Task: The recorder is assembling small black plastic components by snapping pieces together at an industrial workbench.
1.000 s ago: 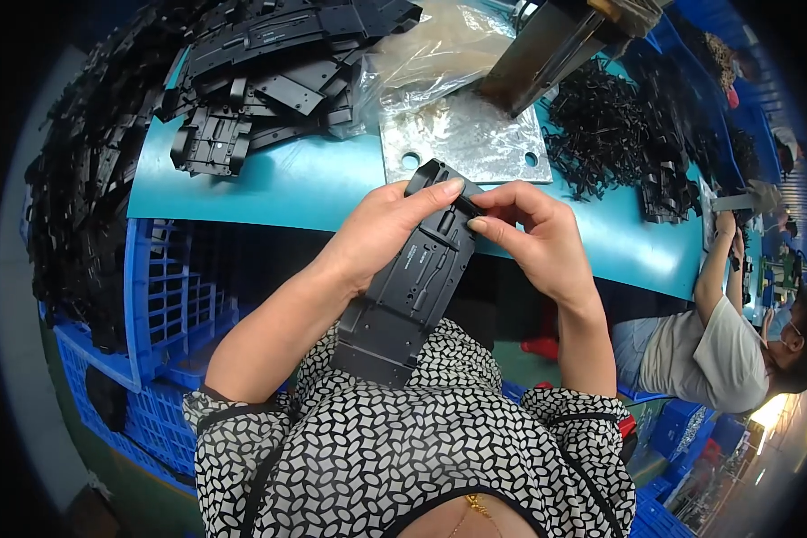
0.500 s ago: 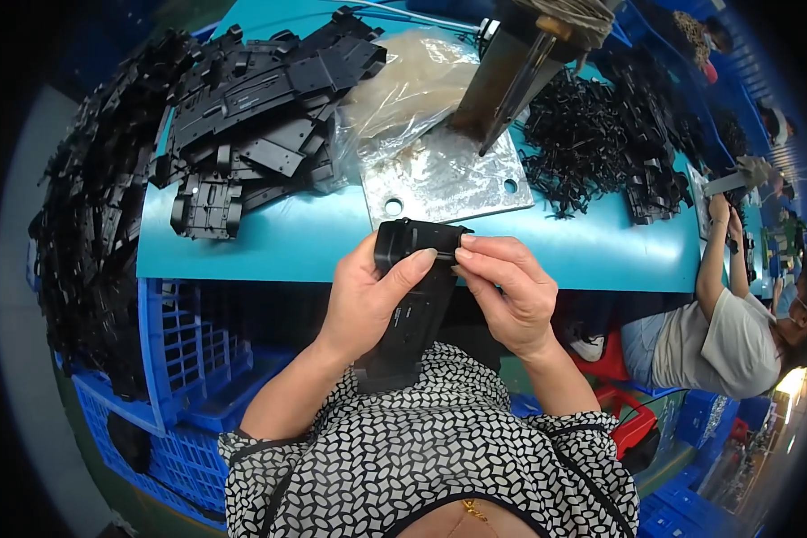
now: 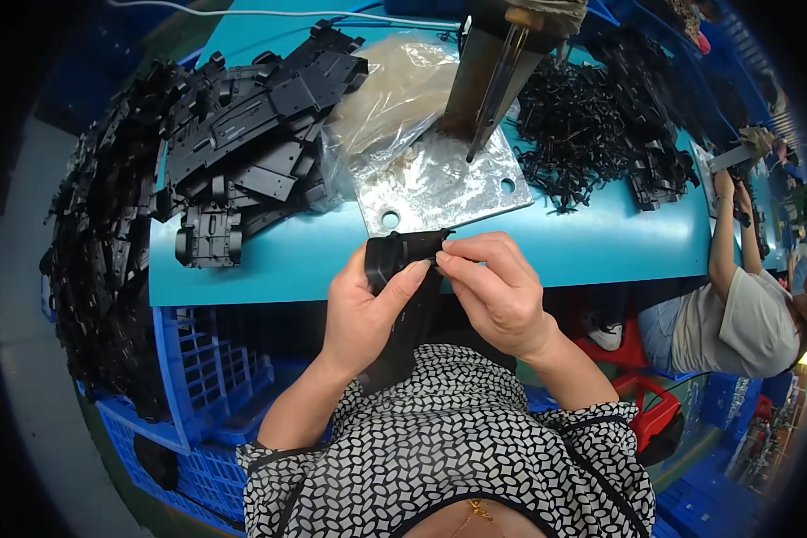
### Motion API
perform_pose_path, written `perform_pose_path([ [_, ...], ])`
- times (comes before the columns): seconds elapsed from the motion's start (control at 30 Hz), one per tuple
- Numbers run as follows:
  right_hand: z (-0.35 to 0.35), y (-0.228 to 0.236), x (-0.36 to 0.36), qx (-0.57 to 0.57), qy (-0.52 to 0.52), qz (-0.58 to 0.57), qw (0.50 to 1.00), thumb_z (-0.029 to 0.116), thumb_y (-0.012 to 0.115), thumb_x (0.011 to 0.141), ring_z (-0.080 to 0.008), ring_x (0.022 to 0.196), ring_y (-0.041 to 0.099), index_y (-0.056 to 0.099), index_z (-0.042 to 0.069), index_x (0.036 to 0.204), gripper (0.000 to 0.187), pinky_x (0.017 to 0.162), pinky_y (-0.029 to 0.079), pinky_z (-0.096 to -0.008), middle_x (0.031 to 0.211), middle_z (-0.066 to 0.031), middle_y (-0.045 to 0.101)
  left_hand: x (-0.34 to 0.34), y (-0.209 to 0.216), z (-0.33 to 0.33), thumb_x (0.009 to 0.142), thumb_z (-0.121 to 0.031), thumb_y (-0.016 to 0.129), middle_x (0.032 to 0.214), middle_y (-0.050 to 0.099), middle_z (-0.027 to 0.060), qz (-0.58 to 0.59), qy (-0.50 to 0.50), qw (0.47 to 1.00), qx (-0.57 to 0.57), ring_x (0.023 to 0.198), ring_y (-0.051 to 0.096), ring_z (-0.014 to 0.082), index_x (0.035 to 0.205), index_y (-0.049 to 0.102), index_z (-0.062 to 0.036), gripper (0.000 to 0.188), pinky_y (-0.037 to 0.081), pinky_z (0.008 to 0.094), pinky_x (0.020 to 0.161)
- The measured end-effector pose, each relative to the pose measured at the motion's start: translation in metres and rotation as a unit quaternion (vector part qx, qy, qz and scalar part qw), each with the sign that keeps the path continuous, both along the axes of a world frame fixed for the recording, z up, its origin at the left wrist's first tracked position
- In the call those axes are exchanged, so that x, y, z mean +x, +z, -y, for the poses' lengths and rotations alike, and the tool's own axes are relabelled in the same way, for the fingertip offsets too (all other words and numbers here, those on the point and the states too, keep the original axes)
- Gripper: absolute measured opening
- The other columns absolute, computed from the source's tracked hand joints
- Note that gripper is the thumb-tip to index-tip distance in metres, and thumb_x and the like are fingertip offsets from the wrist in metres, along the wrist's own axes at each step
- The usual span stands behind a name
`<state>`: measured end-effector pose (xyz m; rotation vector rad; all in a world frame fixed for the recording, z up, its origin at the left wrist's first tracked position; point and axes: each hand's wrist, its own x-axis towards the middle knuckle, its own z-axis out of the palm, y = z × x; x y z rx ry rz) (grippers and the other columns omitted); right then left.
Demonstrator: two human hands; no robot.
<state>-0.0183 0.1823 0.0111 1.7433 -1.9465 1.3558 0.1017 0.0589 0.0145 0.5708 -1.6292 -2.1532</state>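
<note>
A long black plastic chassis part (image 3: 411, 247) is held in front of my chest, its wide end up near the table edge and its body hanging down toward my lap. My left hand (image 3: 360, 314) is closed round its left side, with the thumb pressed on its face. At the part's right edge, my right hand (image 3: 498, 291) has its thumb and fingers pinched together. Whatever is between those fingertips is too small and covered to make out.
A metal press (image 3: 489, 81) stands on a silvery base plate (image 3: 439, 184) just beyond my hands. Black chassis parts (image 3: 251, 117) are heaped at the left, beside a clear plastic bag (image 3: 390, 90). Small black pieces (image 3: 569, 134) lie right. Blue crates (image 3: 202, 359) stand below. A co-worker (image 3: 749, 314) sits at right.
The view has shifted slightly. Both hands still grip at the chassis part's wide end, which is tilted a little more, and the right fingertips have moved closer in against its edge.
</note>
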Motion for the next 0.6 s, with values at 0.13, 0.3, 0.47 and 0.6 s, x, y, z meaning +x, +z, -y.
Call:
perform_pose_path([
  [0.13, 0.007, 0.013, 0.007, 0.012, -0.047, -0.018, 0.999, -0.002, 0.067, 0.067, -0.0249, 0.080, 0.058, 0.061, 0.000, 0.102, 0.035, 0.071, 0.046, -0.0347, 0.093, -0.0115, 0.060, -0.004, 0.011, 0.005, 0.089, -0.014, 0.057, 0.092, 0.062, 0.0036, 0.009, -0.012, 0.999, -0.031, 0.081, 0.055, 0.0057, 0.105, 0.054, 0.0016, 0.023, 0.045, 0.0203, 0.070],
  [0.3, 0.007, 0.014, 0.010, 0.057, -0.038, 0.084, 0.994, 0.013, 0.071, 0.074, -0.0331, 0.097, 0.059, 0.049, -0.005, 0.116, 0.051, 0.082, 0.046, -0.0371, 0.107, -0.0218, 0.058, -0.002, 0.031, -0.002, 0.096, -0.035, 0.038, 0.101, 0.056, 0.0076, 0.014, -0.081, 0.994, -0.077, 0.087, 0.053, 0.0095, 0.128, 0.038, 0.0044, 0.051, 0.045, 0.0230, 0.077],
  [0.47, 0.008, 0.014, 0.013, 0.032, -0.040, 0.214, 0.975, 0.020, 0.075, 0.071, -0.0327, 0.090, 0.062, 0.048, -0.007, 0.116, 0.059, 0.076, 0.050, -0.0344, 0.102, -0.0210, 0.060, 0.006, 0.023, -0.005, 0.088, -0.063, 0.028, 0.133, 0.038, 0.0148, 0.048, -0.170, 0.971, -0.163, 0.114, 0.046, 0.0220, 0.138, 0.019, 0.0050, 0.085, 0.038, 0.0340, 0.095],
  [0.6, 0.000, 0.005, 0.003, 0.051, 0.021, 0.461, 0.886, 0.011, 0.059, 0.085, -0.0250, 0.101, 0.059, 0.039, -0.003, 0.126, 0.048, 0.086, 0.047, -0.0294, 0.111, -0.0149, 0.059, 0.003, 0.027, -0.008, 0.088, -0.063, 0.031, 0.140, 0.029, 0.0167, 0.038, -0.146, 0.968, -0.201, 0.122, 0.039, 0.0243, 0.140, 0.017, 0.0038, 0.085, 0.036, 0.0353, 0.097],
])
